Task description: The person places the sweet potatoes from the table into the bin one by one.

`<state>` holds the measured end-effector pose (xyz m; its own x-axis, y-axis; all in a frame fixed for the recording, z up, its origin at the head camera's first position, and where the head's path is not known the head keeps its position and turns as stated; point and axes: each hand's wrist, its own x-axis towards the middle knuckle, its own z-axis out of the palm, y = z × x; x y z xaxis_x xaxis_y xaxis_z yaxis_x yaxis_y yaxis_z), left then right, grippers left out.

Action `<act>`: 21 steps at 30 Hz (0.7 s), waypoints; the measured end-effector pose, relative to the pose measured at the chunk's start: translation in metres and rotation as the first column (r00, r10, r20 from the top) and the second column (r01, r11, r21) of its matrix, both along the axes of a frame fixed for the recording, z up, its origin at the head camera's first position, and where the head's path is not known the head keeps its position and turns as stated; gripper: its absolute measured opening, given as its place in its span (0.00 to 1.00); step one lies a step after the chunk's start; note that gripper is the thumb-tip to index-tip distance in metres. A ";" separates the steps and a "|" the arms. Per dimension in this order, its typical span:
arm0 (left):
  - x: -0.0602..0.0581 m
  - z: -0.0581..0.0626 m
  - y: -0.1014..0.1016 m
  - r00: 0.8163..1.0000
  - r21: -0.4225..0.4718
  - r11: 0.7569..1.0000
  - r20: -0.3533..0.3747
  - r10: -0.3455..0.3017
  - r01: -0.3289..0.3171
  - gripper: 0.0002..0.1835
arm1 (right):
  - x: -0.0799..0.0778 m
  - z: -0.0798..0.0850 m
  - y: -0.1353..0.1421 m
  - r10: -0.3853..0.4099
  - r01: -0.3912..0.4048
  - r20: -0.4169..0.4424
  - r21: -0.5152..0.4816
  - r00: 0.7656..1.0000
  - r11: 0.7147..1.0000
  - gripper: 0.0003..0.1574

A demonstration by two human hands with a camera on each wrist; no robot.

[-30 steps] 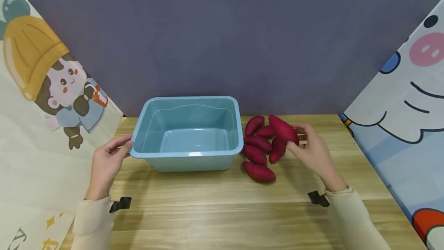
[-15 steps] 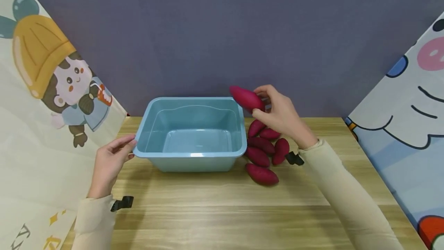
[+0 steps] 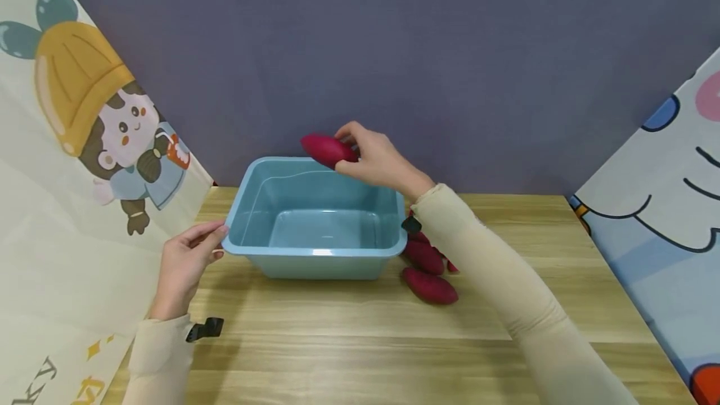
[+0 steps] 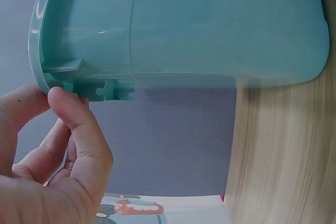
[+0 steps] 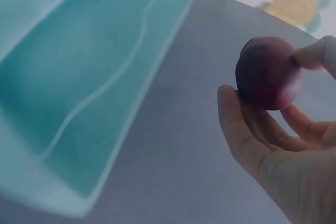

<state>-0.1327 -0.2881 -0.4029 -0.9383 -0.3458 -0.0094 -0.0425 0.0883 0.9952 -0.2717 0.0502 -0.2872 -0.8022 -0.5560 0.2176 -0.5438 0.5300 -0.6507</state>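
A light blue plastic basin [image 3: 326, 252] stands on the wooden table, its inside bare. My left hand [image 3: 188, 261] pinches the rim at its near left corner; in the left wrist view the thumb [image 4: 68, 103] and a finger grip that rim. Above the basin's far edge my right hand [image 3: 377, 158] holds a purple-red sweet potato [image 3: 326, 150] between thumb and fingers. The right wrist view shows this sweet potato [image 5: 268, 72] end-on, up in the air beside the basin wall. More sweet potatoes [image 3: 430, 286] lie right of the basin, several partly hidden by my right sleeve.
The wooden table [image 3: 315, 342] ends at a grey-blue backdrop [image 3: 478, 67]. Cartoon-printed sheets flank it, one on the left [image 3: 34, 205] and one on the right [image 3: 669, 236].
My right hand has lifted the sweet potato from the pile and carried it left, over the basin's far edge. My left hand stays at the basin's rim.
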 end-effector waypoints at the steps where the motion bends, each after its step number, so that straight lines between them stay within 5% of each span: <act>1: 0.000 0.000 0.000 1.000 0.000 1.000 0.001 0.001 -0.001 0.24 | -0.002 -0.003 -0.007 0.016 -0.016 0.006 0.008 1.000 1.000 0.31; 11: -0.002 0.003 0.002 1.000 -0.036 0.999 0.018 0.022 -0.022 0.23 | -0.013 -0.045 -0.057 0.142 -0.154 0.085 0.159 0.986 0.975 0.33; 21: -0.002 0.002 0.003 0.999 -0.021 0.999 0.018 0.028 -0.027 0.22 | -0.014 -0.077 -0.068 0.183 -0.238 0.197 0.310 0.963 0.920 0.31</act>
<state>-0.1349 -0.2854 -0.4007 -0.9281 -0.3718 -0.0192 -0.0635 0.1074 0.9922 -0.2859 -0.0174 -0.3643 -0.6673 -0.7337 -0.1279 -0.5692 0.6131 -0.5478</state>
